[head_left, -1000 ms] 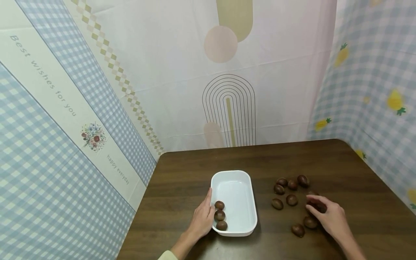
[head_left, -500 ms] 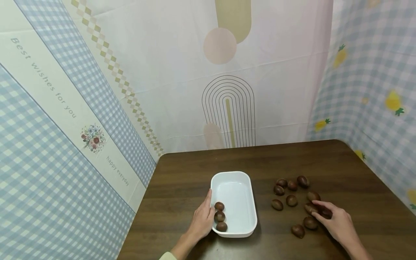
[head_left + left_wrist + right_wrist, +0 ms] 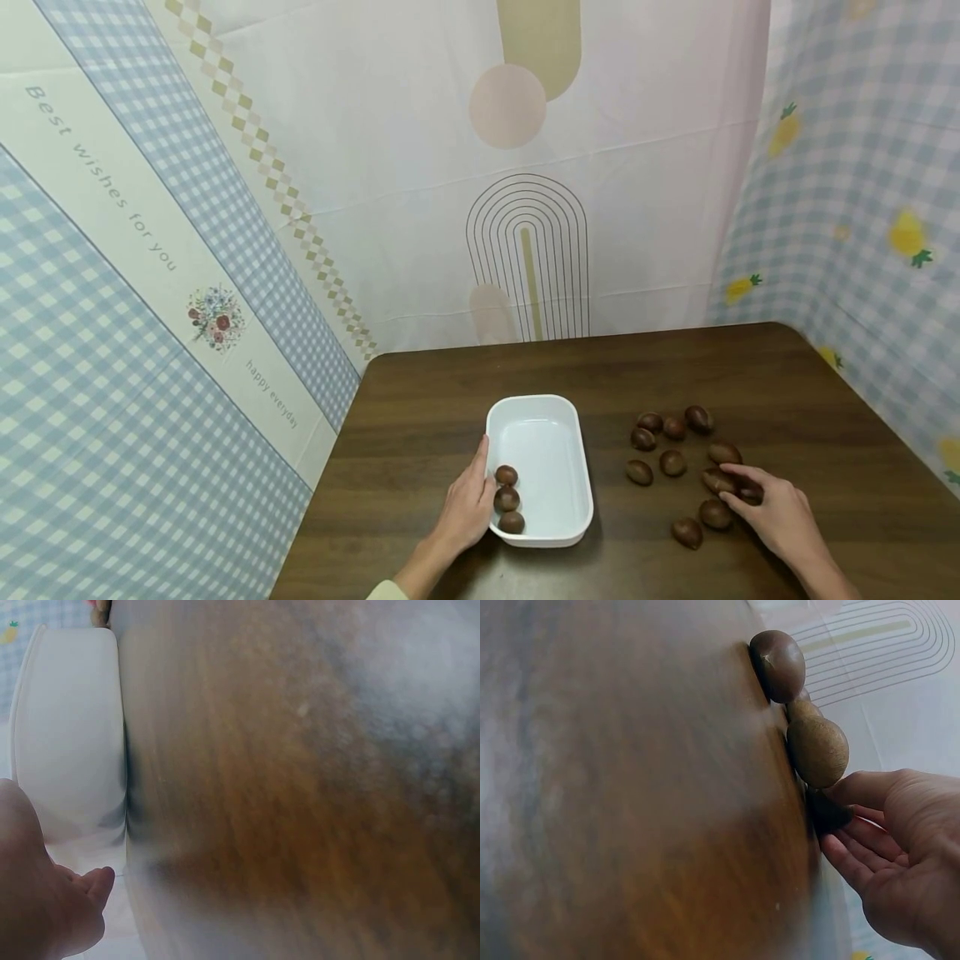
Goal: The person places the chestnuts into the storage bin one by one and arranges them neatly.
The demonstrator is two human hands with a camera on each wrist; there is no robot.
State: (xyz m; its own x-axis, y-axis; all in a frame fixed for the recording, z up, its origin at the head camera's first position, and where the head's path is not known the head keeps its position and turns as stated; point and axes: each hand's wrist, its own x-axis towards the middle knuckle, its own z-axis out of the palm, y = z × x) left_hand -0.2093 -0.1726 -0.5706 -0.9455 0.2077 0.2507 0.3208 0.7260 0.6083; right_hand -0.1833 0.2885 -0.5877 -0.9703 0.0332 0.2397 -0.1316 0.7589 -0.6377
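Note:
My left hand (image 3: 467,504) grips the left side of a white rectangular dish (image 3: 540,542), its thumb at the rim and its fingers along the outer wall. Three brown chestnuts (image 3: 507,499) lie in a row inside, along that same side. Over on the right, the thumb and forefinger of my right hand (image 3: 780,517) pinch a chestnut (image 3: 717,481) on the table. In the right wrist view, the dark chestnut (image 3: 829,812) sits between thumb and fingers. Another chestnut (image 3: 750,493) is partly hidden under this hand.
Several loose chestnuts (image 3: 672,463) lie on the brown wooden table (image 3: 435,392) to the right of the dish. One chestnut (image 3: 724,452) is just beyond my right fingertips, and another chestnut (image 3: 716,514) close on the near side. Patterned cloth (image 3: 420,250) hangs behind the table.
My right hand has shifted slightly right and nearer, uncovering two chestnuts at its fingertips. In the last half second it has hardly moved. The left hand and dish stay put.

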